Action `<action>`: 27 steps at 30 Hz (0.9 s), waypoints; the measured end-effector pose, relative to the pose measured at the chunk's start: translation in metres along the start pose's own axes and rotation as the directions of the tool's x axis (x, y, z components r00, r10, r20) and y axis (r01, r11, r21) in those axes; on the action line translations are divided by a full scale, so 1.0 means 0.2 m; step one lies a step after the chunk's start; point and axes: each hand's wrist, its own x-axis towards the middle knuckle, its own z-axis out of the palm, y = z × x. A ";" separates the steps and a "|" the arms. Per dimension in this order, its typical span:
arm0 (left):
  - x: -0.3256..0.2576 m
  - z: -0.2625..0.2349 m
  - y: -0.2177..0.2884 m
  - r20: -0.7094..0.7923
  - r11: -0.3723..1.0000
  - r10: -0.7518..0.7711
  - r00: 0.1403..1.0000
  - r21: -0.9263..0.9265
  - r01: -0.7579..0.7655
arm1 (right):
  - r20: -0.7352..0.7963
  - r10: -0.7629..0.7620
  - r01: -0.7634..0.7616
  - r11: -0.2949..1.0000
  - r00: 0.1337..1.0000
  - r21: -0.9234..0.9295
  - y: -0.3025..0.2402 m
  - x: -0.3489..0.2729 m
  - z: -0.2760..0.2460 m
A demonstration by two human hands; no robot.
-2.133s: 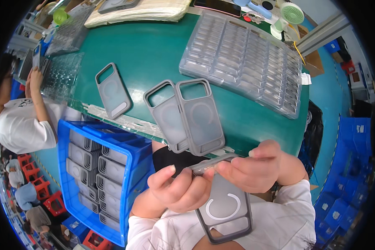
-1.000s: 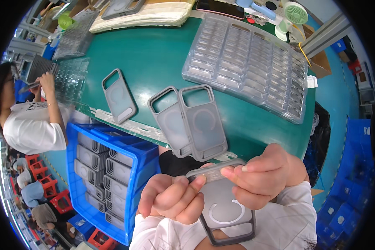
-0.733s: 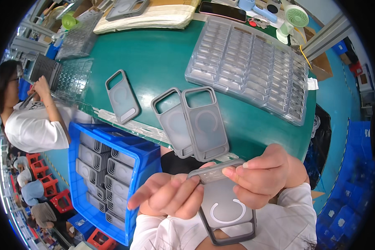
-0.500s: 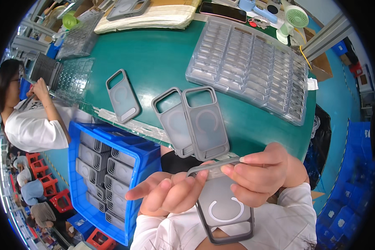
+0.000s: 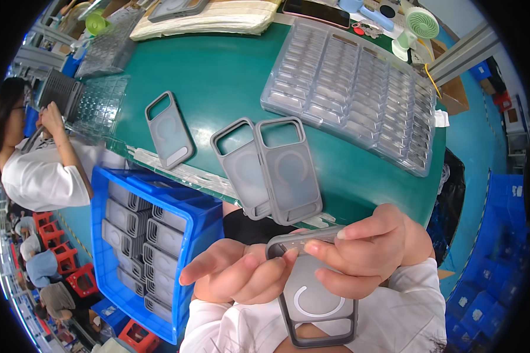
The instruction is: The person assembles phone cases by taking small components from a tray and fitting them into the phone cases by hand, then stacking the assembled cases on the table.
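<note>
The person is holding a grey phone case point(image 5: 317, 294) close to the body, just below the near edge of the green table point(image 5: 218, 76). The right hand point(image 5: 368, 253) is pinching the top end of the case, with its fingers point(image 5: 335, 247) lying over the upper rim and the thumb underneath. The left hand point(image 5: 241, 276) is lying half open with the palm up, its fingers loosely spread and pointing left, and only its fingertips are touching the top left corner of the case. The case is showing its back, with a white ring in the middle, and its lower end is resting over the white sleeves. On the table, two more grey cases point(image 5: 271, 170) are lying side by side and touching, with their lower ends hanging a little over the table edge. A third case point(image 5: 169, 130) is lying alone further left, well apart from the pair. A big clear tray point(image 5: 359, 88) with many small compartments is sitting on the far right part of the table. Left of the hands, a blue crate point(image 5: 200, 229) is standing below the table and is holding rows of grey cases on edge. At the far left, another person point(image 5: 35, 159) in a white shirt is working on a dark tray point(image 5: 56, 91).
</note>
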 end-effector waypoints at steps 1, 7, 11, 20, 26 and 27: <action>0.00 0.00 0.00 -0.025 1.000 -0.005 1.000 -0.027 0.004 | 0.002 0.001 -0.001 1.000 1.000 -0.001 0.01 0.00 0.00; 0.02 0.00 0.03 -0.005 0.998 -0.061 0.998 -0.003 0.061 | 0.171 -0.072 0.069 0.997 0.983 0.021 0.03 -0.01 -0.07; 0.02 0.02 0.02 -0.100 0.999 -0.014 0.995 0.032 0.017 | 0.129 -0.033 0.035 0.999 0.991 -0.016 0.00 -0.01 -0.06; 0.08 -0.02 0.01 0.218 0.999 0.021 0.976 -0.029 -0.015 | 0.097 -0.038 0.039 0.999 0.995 -0.002 0.02 -0.03 -0.04; -0.01 -0.03 -0.02 0.130 0.990 0.138 0.982 0.002 -0.139 | 0.086 -0.046 0.047 0.999 0.995 -0.013 0.02 -0.03 -0.04; 0.00 -0.02 -0.02 0.129 0.990 0.140 0.982 0.001 -0.141 | 0.079 -0.054 0.056 0.998 0.995 -0.020 0.02 -0.03 -0.04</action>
